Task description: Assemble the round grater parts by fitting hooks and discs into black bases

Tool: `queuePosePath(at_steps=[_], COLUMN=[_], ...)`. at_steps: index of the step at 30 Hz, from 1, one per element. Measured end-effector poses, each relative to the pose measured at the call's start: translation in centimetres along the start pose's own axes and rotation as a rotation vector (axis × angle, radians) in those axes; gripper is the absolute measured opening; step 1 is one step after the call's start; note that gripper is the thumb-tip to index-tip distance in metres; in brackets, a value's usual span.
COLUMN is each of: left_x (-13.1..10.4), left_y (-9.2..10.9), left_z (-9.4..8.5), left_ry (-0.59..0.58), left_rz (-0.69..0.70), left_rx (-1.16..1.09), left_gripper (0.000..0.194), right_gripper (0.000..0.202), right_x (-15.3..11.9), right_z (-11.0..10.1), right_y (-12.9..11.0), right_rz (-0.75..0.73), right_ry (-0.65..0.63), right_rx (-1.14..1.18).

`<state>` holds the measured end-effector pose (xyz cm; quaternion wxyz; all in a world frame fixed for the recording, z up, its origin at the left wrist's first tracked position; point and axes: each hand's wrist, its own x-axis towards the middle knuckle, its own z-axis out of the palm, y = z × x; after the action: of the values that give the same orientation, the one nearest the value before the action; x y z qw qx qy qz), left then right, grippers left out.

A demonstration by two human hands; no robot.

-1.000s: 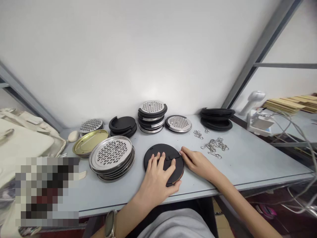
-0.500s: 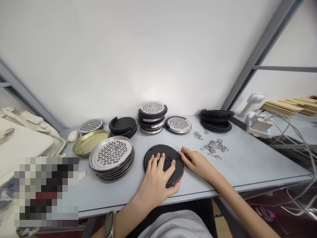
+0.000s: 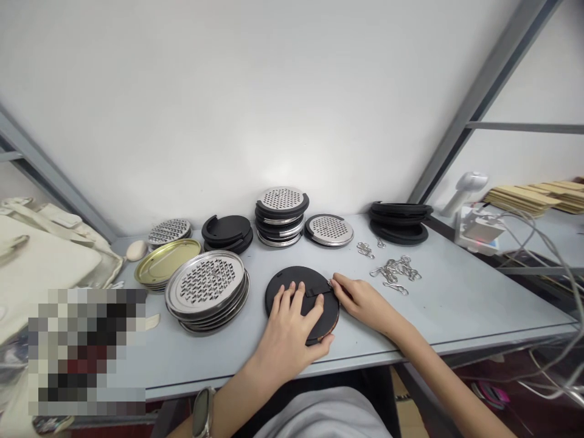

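Observation:
A round black holder [image 3: 296,277] lies flat on the grey table in front of me, with a raised tab and slot on its upper right and a coppery edge showing at its lower right. Across its face rests my left hand [image 3: 292,325], fingers spread over the top and thumb at the near rim, holding it down. At the right rim, by the slot, my right hand [image 3: 358,298] has thumb and index finger pinched together; a tiny shiny bit shows at the tips, too small to name. Silver S-shaped metal hooks [image 3: 396,269] lie in a loose pile to the right.
Left stand a stack of metal grater discs [image 3: 212,283] and gold-coloured lids [image 3: 168,258]. Along the wall are black holders [image 3: 228,231], a stack of holders with grater discs [image 3: 281,210], a single one [image 3: 329,230] and more black rings [image 3: 399,222]. Cables hang at right.
Both hands stay at the black holder in almost the same places. The right fingertips have shifted very slightly at its rim.

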<state>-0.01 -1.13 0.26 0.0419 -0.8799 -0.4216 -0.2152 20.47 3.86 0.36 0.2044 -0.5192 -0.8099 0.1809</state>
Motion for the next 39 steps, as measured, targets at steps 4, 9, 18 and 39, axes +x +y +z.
queuePosePath(at_steps=[4, 9, 18, 39], left_x=[0.00, 0.10, 0.01, -0.07], left_y=[0.03, -0.04, 0.05, 0.08], left_z=[0.02, -0.03, -0.06, -0.07], left_ry=[-0.007, -0.004, 0.014, 0.031], left_rz=[-0.003, -0.006, -0.001, 0.006], left_rx=[-0.003, -0.005, -0.012, -0.008], left_gripper=[0.058, 0.058, 0.058, 0.057], right_gripper=[0.021, 0.019, 0.018, 0.015], right_x=[0.00, -0.13, -0.18, -0.23], right_z=[0.00, -0.01, 0.01, -0.11], right_y=[-0.02, -0.08, -0.08, -0.28], right_rz=[-0.004, -0.011, -0.015, -0.035], right_ry=[-0.002, -0.002, 0.006, 0.004], right_rx=[-0.017, -0.028, -0.058, -0.077])
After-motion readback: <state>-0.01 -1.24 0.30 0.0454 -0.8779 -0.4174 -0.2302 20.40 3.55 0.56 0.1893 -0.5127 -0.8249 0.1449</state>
